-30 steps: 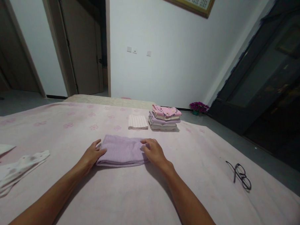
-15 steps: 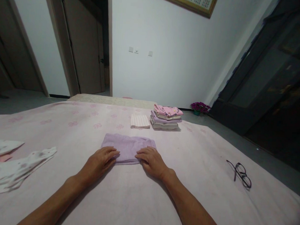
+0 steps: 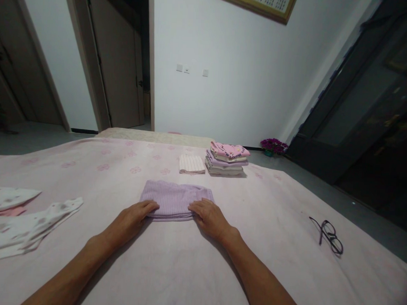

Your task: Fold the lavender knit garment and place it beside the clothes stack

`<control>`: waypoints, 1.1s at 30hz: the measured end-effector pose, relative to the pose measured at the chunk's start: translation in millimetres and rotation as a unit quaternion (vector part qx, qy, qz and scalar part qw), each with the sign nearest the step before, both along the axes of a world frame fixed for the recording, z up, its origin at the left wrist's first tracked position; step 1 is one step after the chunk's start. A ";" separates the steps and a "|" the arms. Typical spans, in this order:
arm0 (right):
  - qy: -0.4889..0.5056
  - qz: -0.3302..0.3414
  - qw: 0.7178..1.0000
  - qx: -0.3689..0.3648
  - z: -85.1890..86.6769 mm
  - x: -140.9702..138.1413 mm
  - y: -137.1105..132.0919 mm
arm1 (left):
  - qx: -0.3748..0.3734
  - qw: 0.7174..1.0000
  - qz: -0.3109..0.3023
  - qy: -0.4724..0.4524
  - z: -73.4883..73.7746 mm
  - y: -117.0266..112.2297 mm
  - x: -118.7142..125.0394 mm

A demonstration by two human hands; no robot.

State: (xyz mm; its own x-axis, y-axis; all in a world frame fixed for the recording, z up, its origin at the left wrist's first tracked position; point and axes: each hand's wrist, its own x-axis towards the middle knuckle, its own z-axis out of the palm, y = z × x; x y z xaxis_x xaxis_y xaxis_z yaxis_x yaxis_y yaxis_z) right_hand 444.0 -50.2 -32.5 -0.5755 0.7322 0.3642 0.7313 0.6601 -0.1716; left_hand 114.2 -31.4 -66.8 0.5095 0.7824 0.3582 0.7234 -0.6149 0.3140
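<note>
While both hands lay low over the bed, neither grip closed on anything. The left hand (image 3: 129, 220) rested nearly flat, its fingers together and touching the near edge of a folded lilac ribbed cloth (image 3: 174, 200). The right hand (image 3: 209, 218) sat slightly curved on the cloth's near right corner, open and pinching nothing. The cloth lay flat on a pink flower-patterned bed cover (image 3: 117, 274), its long axis running left to right across the view, square to the person's reach. Beyond the cloth sat a folded striped pale cloth (image 3: 191, 164) and, just beside that, a stack of folded clothes (image 3: 226, 160), whose pink top garment bore dark lettering too small to read. Well left of the cloth lay crumpled white garments (image 3: 28, 226) with grey marks; well right of it lay black-framed glasses (image 3: 328, 236).
</note>
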 end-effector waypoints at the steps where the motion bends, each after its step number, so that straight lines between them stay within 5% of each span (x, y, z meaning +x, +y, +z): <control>1: -0.003 -0.001 1.000 -0.001 0.3 -0.2 -0.5 | 0.006 1.000 0.004 0.001 0.7 -0.8 1.2; 7: -0.019 -0.012 1.000 0.003 2.5 -2.7 -3.2 | 0.026 0.999 0.018 0.003 6.8 -3.3 5.9; 16: 0.006 -0.014 0.999 0.049 -11.5 -1.3 4.2 | 0.050 0.998 0.018 -0.039 -7.2 4.0 -5.4; 25: 0.054 0.014 0.996 0.064 -17.0 4.2 5.3 | 0.033 0.998 -0.024 -0.041 17.3 -13.6 3.2; 33: 0.058 -0.012 0.998 0.022 -8.2 3.0 -2.4 | 0.010 1.000 0.009 0.018 32.5 -19.8 10.2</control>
State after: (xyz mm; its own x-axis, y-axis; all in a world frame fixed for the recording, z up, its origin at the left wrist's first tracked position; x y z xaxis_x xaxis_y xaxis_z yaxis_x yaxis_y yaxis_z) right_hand 447.1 -52.6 -40.7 -0.5101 0.7270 0.4596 0.7234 0.6517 -0.2280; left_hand 124.5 -51.2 -34.3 0.5086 0.7843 0.3552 0.7446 -0.6078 0.2759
